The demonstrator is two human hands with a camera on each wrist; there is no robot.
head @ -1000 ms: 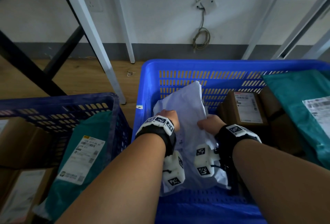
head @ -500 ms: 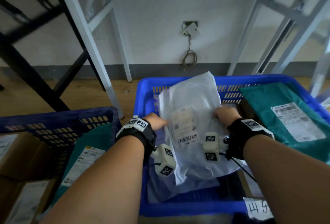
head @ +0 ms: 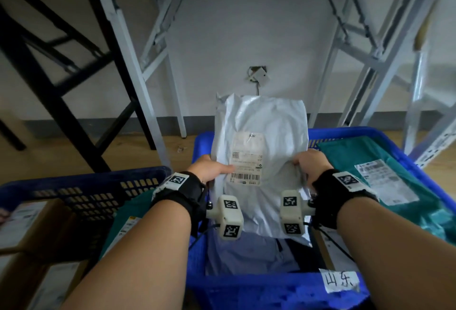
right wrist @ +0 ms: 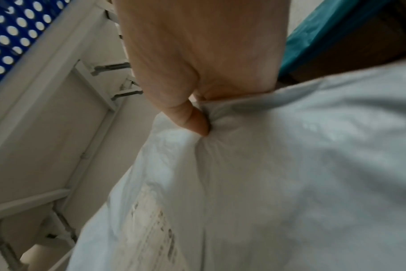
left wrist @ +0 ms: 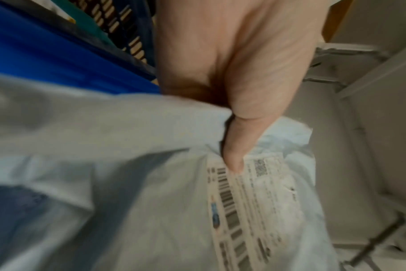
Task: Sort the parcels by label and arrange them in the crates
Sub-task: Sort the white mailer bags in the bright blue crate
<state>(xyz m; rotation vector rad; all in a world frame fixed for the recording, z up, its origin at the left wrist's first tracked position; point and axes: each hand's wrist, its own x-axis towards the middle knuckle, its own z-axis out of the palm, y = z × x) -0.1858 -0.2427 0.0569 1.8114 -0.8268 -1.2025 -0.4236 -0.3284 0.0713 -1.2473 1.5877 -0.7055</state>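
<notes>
A white plastic mailer parcel (head: 261, 122) with a printed shipping label (head: 246, 159) is held upright above the bright blue crate (head: 385, 134). My left hand (head: 209, 167) pinches its left edge, thumb on the label's corner (left wrist: 234, 155). My right hand (head: 308, 161) grips the right edge, thumb pressed into the plastic (right wrist: 197, 124). The label faces me. Below the parcel, another pale parcel (head: 249, 253) lies in the same crate. A teal mailer (head: 385, 186) with a label lies at the crate's right.
A darker blue crate (head: 98, 186) at the left holds cardboard boxes (head: 27, 223) and a teal mailer (head: 123, 221). A handwritten tag (head: 341, 282) is stuck on the bright crate's near rim. White folding table legs (head: 133, 67) and a black frame (head: 44, 67) stand behind, on wooden floor.
Both hands have lifted the white parcel up out of the crate and turned it, so its label now faces me; the view has tilted upward.
</notes>
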